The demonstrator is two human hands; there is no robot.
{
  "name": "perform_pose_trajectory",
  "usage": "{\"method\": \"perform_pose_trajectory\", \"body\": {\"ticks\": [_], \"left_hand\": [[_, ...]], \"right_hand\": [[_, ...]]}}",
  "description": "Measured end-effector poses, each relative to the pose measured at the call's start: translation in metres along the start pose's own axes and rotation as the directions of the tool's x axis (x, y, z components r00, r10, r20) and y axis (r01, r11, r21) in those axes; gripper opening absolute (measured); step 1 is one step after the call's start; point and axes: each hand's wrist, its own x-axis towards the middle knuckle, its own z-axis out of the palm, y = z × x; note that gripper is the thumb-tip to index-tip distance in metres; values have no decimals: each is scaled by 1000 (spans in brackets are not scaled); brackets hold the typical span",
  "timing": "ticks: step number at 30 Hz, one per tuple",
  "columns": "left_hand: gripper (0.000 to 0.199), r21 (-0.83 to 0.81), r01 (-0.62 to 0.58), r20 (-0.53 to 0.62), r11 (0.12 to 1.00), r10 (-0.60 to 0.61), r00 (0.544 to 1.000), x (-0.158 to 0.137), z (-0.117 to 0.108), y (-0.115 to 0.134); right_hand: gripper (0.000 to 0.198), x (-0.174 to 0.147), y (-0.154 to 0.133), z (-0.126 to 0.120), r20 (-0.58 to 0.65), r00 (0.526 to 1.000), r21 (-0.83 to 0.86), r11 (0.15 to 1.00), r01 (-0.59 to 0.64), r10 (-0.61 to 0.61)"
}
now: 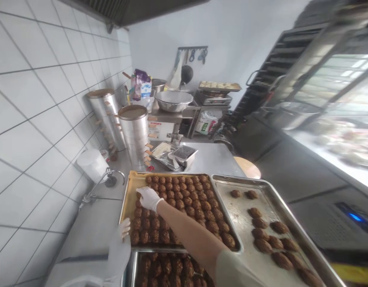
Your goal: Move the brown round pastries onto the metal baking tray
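The brown pastries (184, 203) lie in close rows on a paper-lined tray (128, 199), filling it except for a bare strip of paper along its left side. The step in hand looks like setting or straightening pieces at the left end of those rows. The right hand (149, 198), gloved in white, reaches across the tray and rests curled on the pastries at that edge of the rows; whether it pinches one cannot be told. The left hand (121, 239), also gloved, lies with fingers loosely spread at the tray's near left corner, touching its rim. The next move would call for a light grip and placement beside the neighbours, without knocking them. Right of this tray sits a second metal tray (240, 211) with only scattered pieces; nearer than it, a third tray (133, 265) holds more. Beyond the tray stand stacked metal cylinders (133, 133).
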Motion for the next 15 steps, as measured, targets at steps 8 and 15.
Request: {"method": "perform_pose_trajectory", "body": {"ticks": [8,15], "left_hand": [[38,26,-273,343,962,248,906,-83,126,93],[54,-73,-584,839,809,366,403,-181,366,172]], "right_hand": [[30,-343,112,20,-647,574,519,842,-151,502],[46,-576,300,14,-460,145,534,403,-743,876]]}}
